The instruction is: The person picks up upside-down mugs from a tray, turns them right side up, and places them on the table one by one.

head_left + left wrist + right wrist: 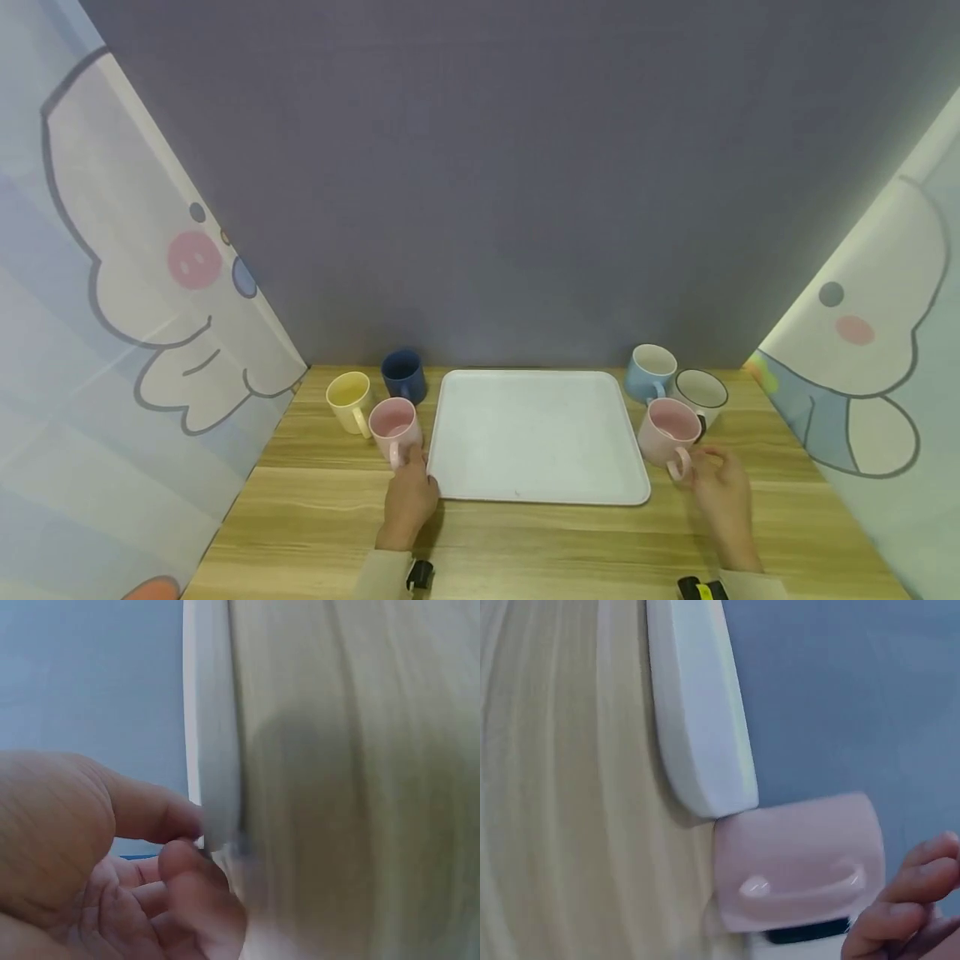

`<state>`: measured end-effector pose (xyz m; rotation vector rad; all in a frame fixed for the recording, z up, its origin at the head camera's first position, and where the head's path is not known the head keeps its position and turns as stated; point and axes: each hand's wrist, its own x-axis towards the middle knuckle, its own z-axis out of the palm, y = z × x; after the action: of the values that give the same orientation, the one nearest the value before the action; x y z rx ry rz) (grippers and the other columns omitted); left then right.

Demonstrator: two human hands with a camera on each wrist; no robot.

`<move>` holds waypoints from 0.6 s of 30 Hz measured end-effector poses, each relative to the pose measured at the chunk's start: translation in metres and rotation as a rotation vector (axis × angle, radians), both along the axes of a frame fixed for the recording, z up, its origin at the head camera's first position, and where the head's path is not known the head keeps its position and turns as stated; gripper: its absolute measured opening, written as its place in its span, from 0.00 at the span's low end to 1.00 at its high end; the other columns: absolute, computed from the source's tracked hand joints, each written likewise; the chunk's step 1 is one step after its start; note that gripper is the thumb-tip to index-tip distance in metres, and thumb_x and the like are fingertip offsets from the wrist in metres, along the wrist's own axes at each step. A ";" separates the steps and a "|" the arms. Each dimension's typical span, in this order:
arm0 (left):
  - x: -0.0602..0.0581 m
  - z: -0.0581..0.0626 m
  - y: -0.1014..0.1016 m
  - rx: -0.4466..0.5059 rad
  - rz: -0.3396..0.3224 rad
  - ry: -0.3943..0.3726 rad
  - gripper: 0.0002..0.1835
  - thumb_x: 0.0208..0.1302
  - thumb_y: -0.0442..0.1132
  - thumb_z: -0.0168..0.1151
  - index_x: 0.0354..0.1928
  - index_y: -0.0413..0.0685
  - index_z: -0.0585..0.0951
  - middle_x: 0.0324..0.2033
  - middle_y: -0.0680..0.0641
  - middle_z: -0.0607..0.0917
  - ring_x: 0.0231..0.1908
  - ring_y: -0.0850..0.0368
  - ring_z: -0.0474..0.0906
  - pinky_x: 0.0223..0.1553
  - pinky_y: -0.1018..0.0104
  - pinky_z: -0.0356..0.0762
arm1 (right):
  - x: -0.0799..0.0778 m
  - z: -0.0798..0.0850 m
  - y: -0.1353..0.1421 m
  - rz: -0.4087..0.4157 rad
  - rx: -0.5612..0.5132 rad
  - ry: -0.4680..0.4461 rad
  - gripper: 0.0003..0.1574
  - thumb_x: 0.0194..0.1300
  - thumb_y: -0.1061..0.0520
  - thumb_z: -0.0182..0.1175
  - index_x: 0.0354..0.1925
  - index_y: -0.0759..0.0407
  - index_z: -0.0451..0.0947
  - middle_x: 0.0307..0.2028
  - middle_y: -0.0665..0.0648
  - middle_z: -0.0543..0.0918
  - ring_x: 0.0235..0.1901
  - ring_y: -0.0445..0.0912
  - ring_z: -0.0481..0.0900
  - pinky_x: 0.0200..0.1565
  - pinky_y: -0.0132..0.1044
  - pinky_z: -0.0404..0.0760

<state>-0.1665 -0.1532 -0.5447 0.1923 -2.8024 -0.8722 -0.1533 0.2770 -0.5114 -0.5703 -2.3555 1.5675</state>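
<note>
On the left side of the head view stands an upright pink mug, its handle facing the person. My left hand is just right of that handle, fingertips right at the mug's lower side. In the left wrist view, the left hand's loosely bent fingers and thumb are close to the tray's edge; motion blurs the fingertips. A second pink mug stands upright at the right. My right hand is beside its handle. Relaxed fingers lie near that handle in the right wrist view, apart from it.
Between the pink mugs lies a white tray. A yellow mug and a dark blue mug stand left of it. On its right are a light blue mug and a white mug with a dark rim. A grey wall rises behind.
</note>
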 end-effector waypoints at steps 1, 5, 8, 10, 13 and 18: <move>0.001 0.002 0.001 -0.006 0.002 0.004 0.12 0.59 0.29 0.61 0.44 0.38 0.72 0.22 0.38 0.80 0.20 0.38 0.79 0.20 0.48 0.72 | -0.001 0.001 -0.003 0.007 0.027 0.038 0.20 0.79 0.54 0.48 0.57 0.70 0.68 0.21 0.47 0.80 0.21 0.35 0.74 0.26 0.31 0.72; 0.001 0.012 0.011 -0.025 -0.025 0.067 0.09 0.60 0.31 0.63 0.41 0.39 0.76 0.19 0.42 0.80 0.20 0.45 0.77 0.23 0.52 0.72 | -0.009 0.009 -0.021 0.137 0.149 0.189 0.12 0.77 0.59 0.51 0.51 0.67 0.72 0.21 0.50 0.78 0.20 0.34 0.71 0.26 0.31 0.70; -0.007 0.020 0.021 -0.056 -0.078 0.152 0.04 0.59 0.30 0.64 0.37 0.41 0.79 0.19 0.45 0.81 0.20 0.50 0.76 0.25 0.56 0.71 | -0.021 0.018 -0.035 0.253 0.265 0.288 0.09 0.75 0.62 0.55 0.47 0.68 0.77 0.24 0.54 0.80 0.22 0.33 0.70 0.26 0.29 0.71; -0.015 0.026 0.029 -0.074 -0.115 0.197 0.04 0.60 0.29 0.63 0.36 0.42 0.82 0.22 0.45 0.83 0.22 0.51 0.78 0.26 0.58 0.73 | -0.030 0.024 -0.045 0.324 0.316 0.322 0.08 0.74 0.63 0.56 0.46 0.68 0.79 0.27 0.54 0.80 0.25 0.32 0.71 0.28 0.28 0.73; -0.031 0.035 0.041 -0.073 -0.154 0.242 0.05 0.63 0.30 0.63 0.39 0.44 0.84 0.29 0.44 0.86 0.29 0.49 0.82 0.28 0.58 0.77 | -0.043 0.034 -0.059 0.391 0.371 0.311 0.08 0.74 0.61 0.57 0.46 0.64 0.80 0.29 0.53 0.81 0.28 0.35 0.72 0.30 0.29 0.73; -0.061 0.049 0.055 -0.024 -0.191 0.290 0.14 0.66 0.39 0.66 0.52 0.45 0.84 0.45 0.41 0.88 0.48 0.41 0.83 0.47 0.48 0.82 | -0.072 0.044 -0.079 0.439 0.474 0.329 0.11 0.71 0.58 0.61 0.50 0.61 0.80 0.37 0.57 0.83 0.36 0.47 0.79 0.39 0.39 0.79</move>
<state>-0.2272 -0.0981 -0.4953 -0.1941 -2.5856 -0.8304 -0.2254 0.1979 -0.4677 0.3017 -2.5542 1.0604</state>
